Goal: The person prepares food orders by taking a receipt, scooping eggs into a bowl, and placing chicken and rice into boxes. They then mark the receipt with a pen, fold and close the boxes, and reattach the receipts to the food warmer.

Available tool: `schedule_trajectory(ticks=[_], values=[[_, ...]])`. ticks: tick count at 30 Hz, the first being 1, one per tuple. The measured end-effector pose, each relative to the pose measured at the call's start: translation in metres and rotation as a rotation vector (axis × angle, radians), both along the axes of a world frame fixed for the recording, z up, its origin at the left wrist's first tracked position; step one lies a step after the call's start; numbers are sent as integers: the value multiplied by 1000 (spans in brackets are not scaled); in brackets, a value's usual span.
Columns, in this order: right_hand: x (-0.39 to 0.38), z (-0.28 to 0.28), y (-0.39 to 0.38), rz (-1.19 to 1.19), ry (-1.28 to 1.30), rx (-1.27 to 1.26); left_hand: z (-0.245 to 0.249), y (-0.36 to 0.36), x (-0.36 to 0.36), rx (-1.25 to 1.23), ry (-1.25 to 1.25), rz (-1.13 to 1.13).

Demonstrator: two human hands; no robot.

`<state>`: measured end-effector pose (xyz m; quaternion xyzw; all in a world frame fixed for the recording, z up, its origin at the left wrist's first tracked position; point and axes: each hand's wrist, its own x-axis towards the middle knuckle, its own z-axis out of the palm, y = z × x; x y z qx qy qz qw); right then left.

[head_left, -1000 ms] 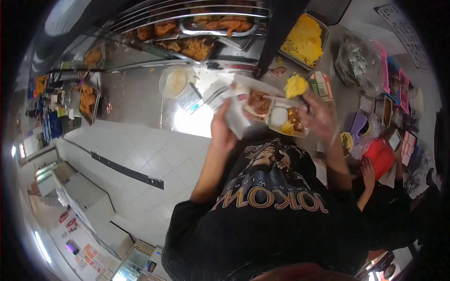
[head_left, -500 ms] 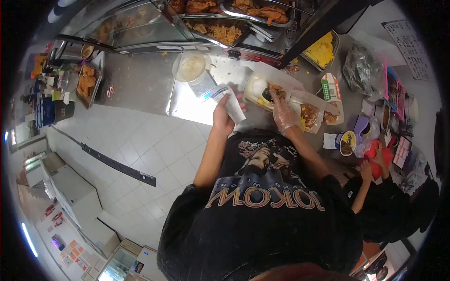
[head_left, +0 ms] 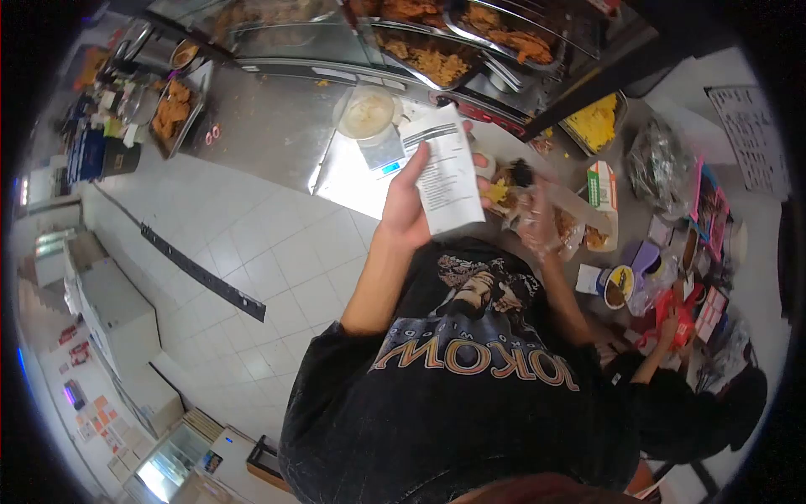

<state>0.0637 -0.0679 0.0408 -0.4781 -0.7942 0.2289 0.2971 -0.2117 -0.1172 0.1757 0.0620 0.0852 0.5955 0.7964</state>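
Note:
My left hand (head_left: 406, 202) holds a printed paper receipt (head_left: 445, 172), its thumb on the front and its fingers behind. The receipt faces up and hides part of an open food box. My right hand (head_left: 537, 225), in a clear plastic glove, is over the boxes, close to a dark piece of food (head_left: 521, 173) and some yellow food (head_left: 499, 192). Its fingers are blurred, and whether they hold anything is hidden. Beside it, another open box holds browned food (head_left: 567, 227).
A round clear container (head_left: 368, 114) stands on a scale left of the receipt. Trays of fried food (head_left: 430, 64) fill the display case. A yellow food tray (head_left: 594, 123), a plastic bag (head_left: 659, 168) and a cup (head_left: 619, 286) are at right, near a co-worker's hand (head_left: 668, 326).
My left hand has raised and turned the receipt so its print faces up. My right hand has drawn back toward my body and right, away from the dark food. The camera view has shifted.

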Motion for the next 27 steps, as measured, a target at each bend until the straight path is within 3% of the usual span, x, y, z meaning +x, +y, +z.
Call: schedule_trajectory(ticks=[1,3,4,7,10,13,15,17,20,24,26,27], values=[[6,-7,2,-6,92,189,14,1,1,42,-6,7],[6,68,14,-38,403,-44,38,3,4,130,-11,15],[35,69,35,-145,343,-122,49,4,7,160,-23,16],[49,152,77,-349,-30,-222,69,6,14,237,13,15],[140,65,179,-329,-533,-2,80,6,25,273,38,32],[122,72,216,-336,-642,-258,89,7,38,296,51,47],[152,-2,264,-249,-785,-220,93,6,44,298,65,47],[161,-25,273,-235,-764,-72,93,6,50,297,69,54],[148,13,221,-257,-458,98,94,10,55,300,73,73],[134,98,128,-263,-115,-181,98,12,59,292,147,80],[150,67,94,-272,65,98,99,14,61,286,131,64],[153,67,79,-294,112,119,100,15,62,287,121,55]])
